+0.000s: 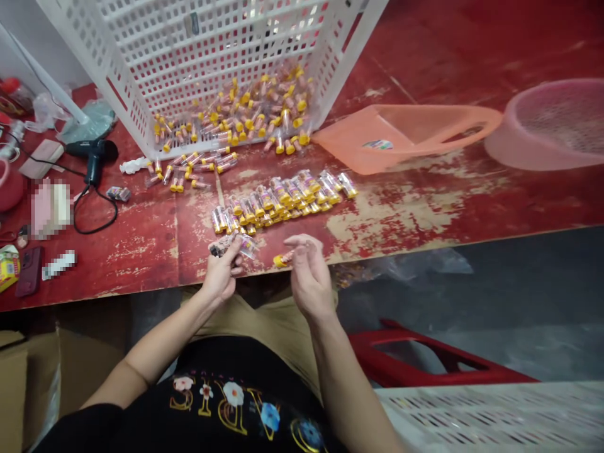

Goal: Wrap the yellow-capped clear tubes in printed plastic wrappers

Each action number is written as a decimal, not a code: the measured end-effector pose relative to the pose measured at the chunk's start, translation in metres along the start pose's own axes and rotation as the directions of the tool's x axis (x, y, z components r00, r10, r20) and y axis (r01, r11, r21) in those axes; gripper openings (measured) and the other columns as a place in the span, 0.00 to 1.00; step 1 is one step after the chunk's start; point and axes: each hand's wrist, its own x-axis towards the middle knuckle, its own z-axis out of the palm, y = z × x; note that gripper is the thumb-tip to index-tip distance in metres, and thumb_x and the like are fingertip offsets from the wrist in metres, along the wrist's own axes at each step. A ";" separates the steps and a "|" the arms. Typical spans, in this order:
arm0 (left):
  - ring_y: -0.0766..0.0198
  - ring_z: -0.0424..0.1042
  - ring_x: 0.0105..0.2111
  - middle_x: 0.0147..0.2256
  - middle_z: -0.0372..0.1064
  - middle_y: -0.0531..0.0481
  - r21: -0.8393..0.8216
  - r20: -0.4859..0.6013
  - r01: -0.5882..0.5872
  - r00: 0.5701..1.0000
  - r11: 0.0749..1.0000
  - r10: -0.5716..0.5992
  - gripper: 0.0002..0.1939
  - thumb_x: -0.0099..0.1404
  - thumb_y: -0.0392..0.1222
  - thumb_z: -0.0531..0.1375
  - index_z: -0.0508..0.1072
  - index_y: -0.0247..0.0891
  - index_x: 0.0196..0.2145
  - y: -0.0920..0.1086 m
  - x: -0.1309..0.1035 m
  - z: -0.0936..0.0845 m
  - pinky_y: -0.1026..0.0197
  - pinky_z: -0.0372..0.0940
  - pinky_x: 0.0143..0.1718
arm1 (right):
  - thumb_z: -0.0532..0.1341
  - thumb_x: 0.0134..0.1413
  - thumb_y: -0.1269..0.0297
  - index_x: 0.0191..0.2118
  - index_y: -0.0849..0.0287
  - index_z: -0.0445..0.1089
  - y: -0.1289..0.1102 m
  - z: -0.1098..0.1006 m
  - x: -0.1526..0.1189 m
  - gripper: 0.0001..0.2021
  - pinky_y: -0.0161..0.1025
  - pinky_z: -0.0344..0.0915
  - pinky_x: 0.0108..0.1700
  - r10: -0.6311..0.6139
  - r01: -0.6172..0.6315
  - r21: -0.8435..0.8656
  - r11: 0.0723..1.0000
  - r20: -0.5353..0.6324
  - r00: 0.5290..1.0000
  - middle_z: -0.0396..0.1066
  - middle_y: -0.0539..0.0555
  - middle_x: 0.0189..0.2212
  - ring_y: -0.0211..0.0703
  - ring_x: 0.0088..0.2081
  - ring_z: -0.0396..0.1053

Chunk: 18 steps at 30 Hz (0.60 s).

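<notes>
My left hand (pixel 221 270) is closed on a small stack of clear, printed plastic sleeves (pixel 246 245) near the table's front edge. To its right, my right hand (pixel 311 277) grips a small clear tube with a yellow cap (pixel 282 260), its contents pinkish; the fingers hide part of it. Just beyond both hands, a pile of similar tubes with printed wraps (pixel 278 198) lies in rows, yellow ends mostly toward me. Farther back, loose tubes without visible print (pixel 189 170) spill from a tipped white plastic basket (pixel 226 44).
An orange scoop (pixel 410 135) and a pink basket (pixel 542 135) stand to the right on the worn red table (pixel 472 207). On the left are a hair dryer (pixel 94 157) with a cord, and a phone (pixel 29 272). A red stool (pixel 425 358) stands below.
</notes>
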 end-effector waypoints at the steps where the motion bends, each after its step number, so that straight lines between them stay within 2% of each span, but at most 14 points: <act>1: 0.79 0.55 0.18 0.22 0.58 0.60 -0.031 0.015 0.059 0.998 0.998 -0.058 0.26 0.39 0.45 0.78 0.68 0.35 0.28 0.002 -0.001 0.001 0.74 0.41 0.15 | 0.52 0.66 0.48 0.45 0.51 0.69 -0.004 -0.005 -0.004 0.15 0.43 0.69 0.46 -0.016 0.016 -0.018 1.000 -0.019 1.000 0.66 0.57 0.42 0.46 0.45 0.69; 5: 0.81 0.53 0.17 0.23 0.57 0.60 -0.119 0.053 0.188 0.982 0.975 -0.183 0.25 0.41 0.42 0.78 0.67 0.35 0.28 0.004 -0.007 0.005 0.76 0.41 0.14 | 0.62 0.60 0.51 0.51 0.47 0.65 -0.018 -0.008 -0.021 0.16 0.41 0.71 0.37 0.019 -0.002 0.126 0.992 -0.135 0.991 0.68 0.55 0.40 0.44 0.37 0.71; 8: 0.81 0.53 0.17 0.23 0.56 0.61 -0.146 0.063 0.223 0.974 0.964 -0.216 0.26 0.39 0.41 0.79 0.67 0.35 0.28 0.002 -0.009 0.009 0.76 0.41 0.13 | 0.66 0.57 0.55 0.47 0.48 0.65 -0.018 -0.004 -0.029 0.15 0.39 0.70 0.31 0.043 0.004 0.187 0.982 -0.249 0.968 0.70 0.54 0.40 0.41 0.33 0.71; 10: 0.81 0.53 0.17 0.23 0.56 0.61 -0.147 0.068 0.235 0.971 0.961 -0.227 0.26 0.39 0.41 0.79 0.67 0.35 0.28 0.001 -0.010 0.012 0.77 0.41 0.13 | 0.67 0.56 0.56 0.45 0.48 0.66 -0.014 -0.003 -0.031 0.14 0.39 0.70 0.30 0.041 0.017 0.218 0.976 -0.260 0.965 0.71 0.54 0.40 0.41 0.32 0.72; 13: 0.81 0.54 0.18 0.23 0.58 0.60 -0.123 0.086 0.266 0.963 0.956 -0.256 0.23 0.43 0.41 0.78 0.68 0.35 0.28 0.001 -0.013 0.014 0.77 0.41 0.13 | 0.68 0.53 0.56 0.43 0.49 0.67 -0.008 -0.002 -0.031 0.14 0.41 0.73 0.32 0.018 0.040 0.213 0.976 -0.262 0.965 0.73 0.55 0.41 0.44 0.34 0.74; 18: 0.81 0.54 0.18 0.26 0.63 0.57 -0.122 0.131 0.346 0.935 0.930 -0.331 0.20 0.47 0.42 0.76 0.71 0.35 0.31 0.002 -0.016 0.015 0.77 0.42 0.12 | 0.69 0.52 0.58 0.43 0.50 0.69 -0.002 -0.001 -0.032 0.14 0.49 0.76 0.39 0.003 0.046 0.140 0.989 -0.331 0.944 0.74 0.57 0.42 0.49 0.40 0.76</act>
